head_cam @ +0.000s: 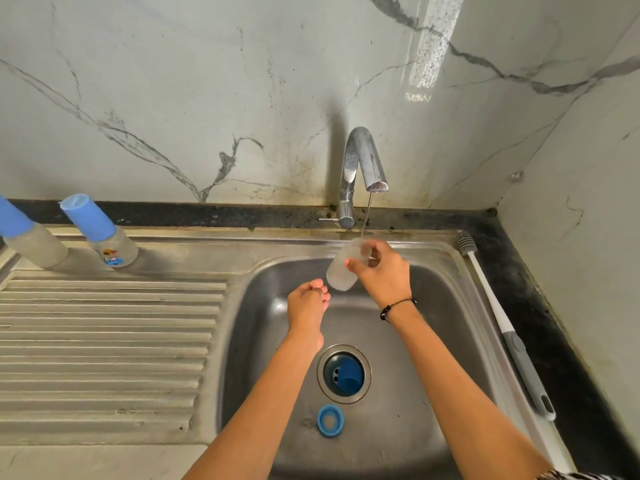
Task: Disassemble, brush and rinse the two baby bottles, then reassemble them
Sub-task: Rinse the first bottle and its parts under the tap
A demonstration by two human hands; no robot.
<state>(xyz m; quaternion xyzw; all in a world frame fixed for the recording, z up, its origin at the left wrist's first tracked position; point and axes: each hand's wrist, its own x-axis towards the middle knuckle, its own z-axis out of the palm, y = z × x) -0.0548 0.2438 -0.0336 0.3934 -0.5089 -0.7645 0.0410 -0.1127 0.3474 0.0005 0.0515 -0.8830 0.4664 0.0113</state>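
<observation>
My right hand (379, 271) grips a clear bottle body (341, 273) near its mouth, tilted under a thin stream from the tap (362, 161). Just left of the bottle's base, my left hand (308, 303) hovers over the basin with fingers curled together; what it holds, if anything, is hidden. A blue screw ring (329, 420) lies on the sink floor near the front. A blue cap (346, 373) sits in the drain. Two assembled bottles with blue caps (104, 233) (29, 237) stand on the drainboard's back left.
A long bottle brush (502, 320) with a grey handle lies along the sink's right rim (460, 258). The ribbed drainboard (104, 341) spreads to the left. Marble wall panels close in behind and at the right.
</observation>
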